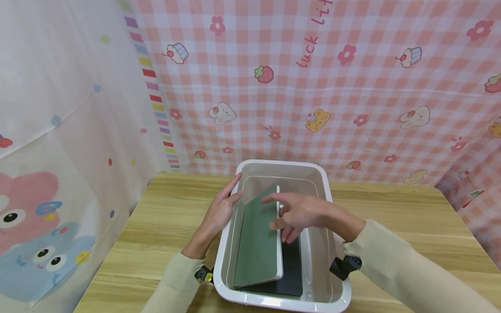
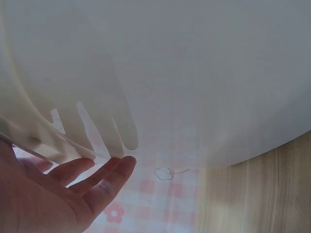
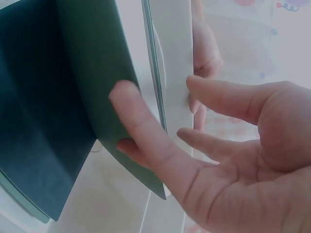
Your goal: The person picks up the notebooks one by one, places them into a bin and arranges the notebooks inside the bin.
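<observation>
A white plastic tub (image 1: 328, 187) holds a green hardcover book (image 1: 258, 243). Its upper part is raised and leans left, showing a white edge, above a dark lower panel (image 1: 291, 265). My left hand (image 1: 221, 211) grips the tub's left wall, thumb over the rim; in the left wrist view its fingers (image 2: 109, 184) lie along the outside. My right hand (image 1: 299, 213) is at the book's raised edge, with fingers spread. In the right wrist view, some fingers (image 3: 150, 131) lie against the inner green face, while the thumb stands apart on the other side.
The tub stands on a wood-grain table (image 1: 152, 234), close to its back edge. A pink checked cloth (image 1: 289, 104) hangs behind, and a white patterned cloth (image 1: 70, 130) on the left. A black wrist device (image 1: 346, 266) sits by the tub's right rim.
</observation>
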A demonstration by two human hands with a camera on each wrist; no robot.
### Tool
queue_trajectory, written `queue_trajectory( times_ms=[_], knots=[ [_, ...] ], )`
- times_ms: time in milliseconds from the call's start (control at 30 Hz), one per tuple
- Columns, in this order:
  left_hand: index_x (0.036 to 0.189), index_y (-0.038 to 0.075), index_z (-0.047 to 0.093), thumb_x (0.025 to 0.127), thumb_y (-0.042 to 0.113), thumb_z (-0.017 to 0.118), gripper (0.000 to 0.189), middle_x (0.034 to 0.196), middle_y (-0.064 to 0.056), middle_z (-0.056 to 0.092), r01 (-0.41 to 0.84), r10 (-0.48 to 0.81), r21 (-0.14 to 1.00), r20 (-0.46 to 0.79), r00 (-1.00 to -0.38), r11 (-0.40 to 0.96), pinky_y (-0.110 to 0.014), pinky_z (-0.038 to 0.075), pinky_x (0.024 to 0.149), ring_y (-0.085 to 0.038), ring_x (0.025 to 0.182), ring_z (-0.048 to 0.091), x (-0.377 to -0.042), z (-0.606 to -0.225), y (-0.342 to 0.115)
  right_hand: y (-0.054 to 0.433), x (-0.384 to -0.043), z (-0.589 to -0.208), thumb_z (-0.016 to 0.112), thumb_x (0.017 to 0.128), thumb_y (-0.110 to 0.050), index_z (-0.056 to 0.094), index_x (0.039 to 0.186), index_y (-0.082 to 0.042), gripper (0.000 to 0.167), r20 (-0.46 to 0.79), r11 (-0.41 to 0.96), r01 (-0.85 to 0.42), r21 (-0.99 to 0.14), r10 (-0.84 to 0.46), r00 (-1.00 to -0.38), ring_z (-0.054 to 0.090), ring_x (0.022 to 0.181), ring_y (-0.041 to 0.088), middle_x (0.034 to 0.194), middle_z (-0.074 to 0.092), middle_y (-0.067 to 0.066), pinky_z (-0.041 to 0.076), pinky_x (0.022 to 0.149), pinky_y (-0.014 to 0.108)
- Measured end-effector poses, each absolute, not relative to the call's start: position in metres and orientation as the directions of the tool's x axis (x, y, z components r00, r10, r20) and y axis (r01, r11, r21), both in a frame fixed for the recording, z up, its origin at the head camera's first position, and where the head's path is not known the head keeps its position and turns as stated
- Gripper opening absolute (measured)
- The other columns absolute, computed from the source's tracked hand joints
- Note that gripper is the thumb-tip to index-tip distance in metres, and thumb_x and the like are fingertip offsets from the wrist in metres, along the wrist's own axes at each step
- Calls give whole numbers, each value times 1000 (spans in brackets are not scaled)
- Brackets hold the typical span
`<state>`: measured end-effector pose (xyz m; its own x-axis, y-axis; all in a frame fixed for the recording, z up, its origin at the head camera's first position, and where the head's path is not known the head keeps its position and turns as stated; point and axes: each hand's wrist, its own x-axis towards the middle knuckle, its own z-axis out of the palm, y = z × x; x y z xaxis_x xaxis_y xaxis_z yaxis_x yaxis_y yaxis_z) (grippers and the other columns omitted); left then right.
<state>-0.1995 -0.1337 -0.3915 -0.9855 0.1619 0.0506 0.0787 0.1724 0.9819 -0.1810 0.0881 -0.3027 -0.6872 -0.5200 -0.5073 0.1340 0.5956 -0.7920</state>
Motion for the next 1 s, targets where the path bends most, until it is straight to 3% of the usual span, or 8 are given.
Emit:
queue_trajectory(
  times_ms=[300,500,700,1000],
  knots=[
    [155,21,36,104,19,45,52,161,-4,30,74,167,982,45,-985,172,-48,30,115,-24,143,33,-199,-391,-133,98,-177,-303,65,95,-10,35,152,-15,65,-495,588,101,-802,-562,-663,69,80,26,101,65,16,59,73,40],
    [154,18,37,103,17,47,52,161,-5,29,102,155,977,74,-985,186,-44,21,120,-21,147,26,-199,-391,-133,103,-175,-302,63,96,-11,31,154,-12,66,-502,570,126,-812,-571,-650,67,86,31,108,65,17,59,73,41],
    [155,17,37,103,17,46,52,161,-4,30,118,161,976,88,-983,185,-43,18,121,-20,148,24,-200,-391,-133,109,-175,-302,64,96,-14,26,155,-13,70,-521,576,138,-806,-579,-627,65,90,32,110,64,16,59,74,42],
    [155,17,36,104,17,45,52,161,-3,29,118,164,975,87,-983,190,-44,18,121,-20,148,23,-200,-391,-133,119,-174,-308,68,94,-20,25,156,-14,76,-493,589,57,-806,-615,-615,62,77,23,105,66,13,57,67,38]
  ],
)
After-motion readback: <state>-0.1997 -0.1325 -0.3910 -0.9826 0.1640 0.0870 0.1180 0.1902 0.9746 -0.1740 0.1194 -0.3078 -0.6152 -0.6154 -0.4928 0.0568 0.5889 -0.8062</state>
